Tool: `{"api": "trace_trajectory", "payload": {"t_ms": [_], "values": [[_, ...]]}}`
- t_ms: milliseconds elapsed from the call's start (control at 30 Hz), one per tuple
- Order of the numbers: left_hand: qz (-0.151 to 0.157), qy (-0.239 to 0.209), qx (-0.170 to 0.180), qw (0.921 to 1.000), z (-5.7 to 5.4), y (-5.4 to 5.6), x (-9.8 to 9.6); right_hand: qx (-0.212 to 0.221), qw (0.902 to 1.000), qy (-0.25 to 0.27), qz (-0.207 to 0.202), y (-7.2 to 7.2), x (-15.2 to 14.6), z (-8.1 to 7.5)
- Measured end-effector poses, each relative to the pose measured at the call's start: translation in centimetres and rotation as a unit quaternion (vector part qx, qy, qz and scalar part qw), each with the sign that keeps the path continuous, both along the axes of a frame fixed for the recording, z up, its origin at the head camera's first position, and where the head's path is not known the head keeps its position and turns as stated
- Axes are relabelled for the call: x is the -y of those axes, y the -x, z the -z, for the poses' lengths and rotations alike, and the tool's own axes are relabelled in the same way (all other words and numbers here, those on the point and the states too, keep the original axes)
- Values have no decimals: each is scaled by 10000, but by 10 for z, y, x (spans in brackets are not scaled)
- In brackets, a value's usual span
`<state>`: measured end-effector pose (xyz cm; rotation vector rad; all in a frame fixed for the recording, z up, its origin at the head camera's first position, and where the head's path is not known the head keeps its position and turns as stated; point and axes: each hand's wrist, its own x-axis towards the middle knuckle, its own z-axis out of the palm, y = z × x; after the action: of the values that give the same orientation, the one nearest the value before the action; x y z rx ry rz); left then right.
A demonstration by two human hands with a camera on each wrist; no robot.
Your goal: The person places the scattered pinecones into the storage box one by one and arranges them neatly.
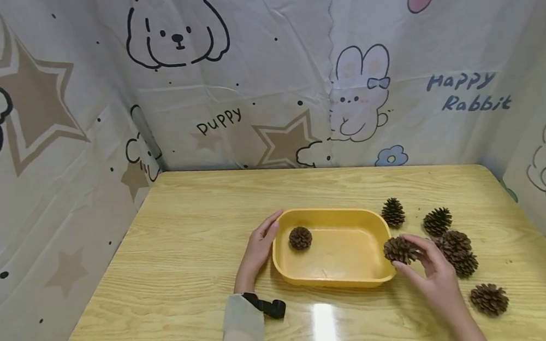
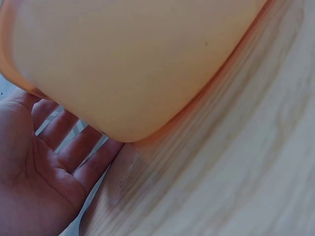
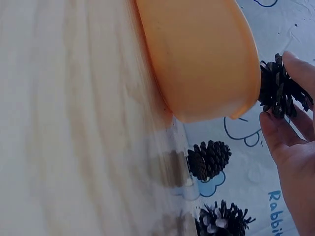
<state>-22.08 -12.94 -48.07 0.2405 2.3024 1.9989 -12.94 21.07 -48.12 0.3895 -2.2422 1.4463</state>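
A yellow plastic basin (image 1: 335,285) with rounded corners lies on the table, and one pine cone (image 1: 300,238) sits inside it near the left end. My left hand (image 1: 259,246) rests against the basin's left end, its fingers fairly straight along the outer wall in the left wrist view. Over the basin's right rim, my right hand (image 1: 432,267) pinches another pine cone (image 1: 399,250) between thumb and fingers. The right wrist view shows this held cone (image 3: 279,88) beside the rim, above the table.
Right of the basin several loose pine cones lie on the wooden table (image 1: 187,255): one by the back corner (image 1: 393,213), one farther right (image 1: 437,222), a cluster (image 1: 458,251) partly behind my right hand, and one nearer the front (image 1: 489,299). Printed curtains (image 1: 245,85) surround the table.
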Motion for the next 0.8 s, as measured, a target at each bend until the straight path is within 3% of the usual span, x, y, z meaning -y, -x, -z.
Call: {"api": "trace_trajectory", "payload": {"t_ms": [333, 533, 800], "values": [[-5, 28, -7, 10000, 2, 1, 0, -369, 9978, 282, -476, 11, 13, -1], [-36, -28, 5, 10000, 2, 0, 0, 12, 9991, 67, -415, 15, 17, -2], [-47, 9, -32, 10000, 2, 1, 1, 216, 9989, -363, -177, 21, 25, -7]]}}
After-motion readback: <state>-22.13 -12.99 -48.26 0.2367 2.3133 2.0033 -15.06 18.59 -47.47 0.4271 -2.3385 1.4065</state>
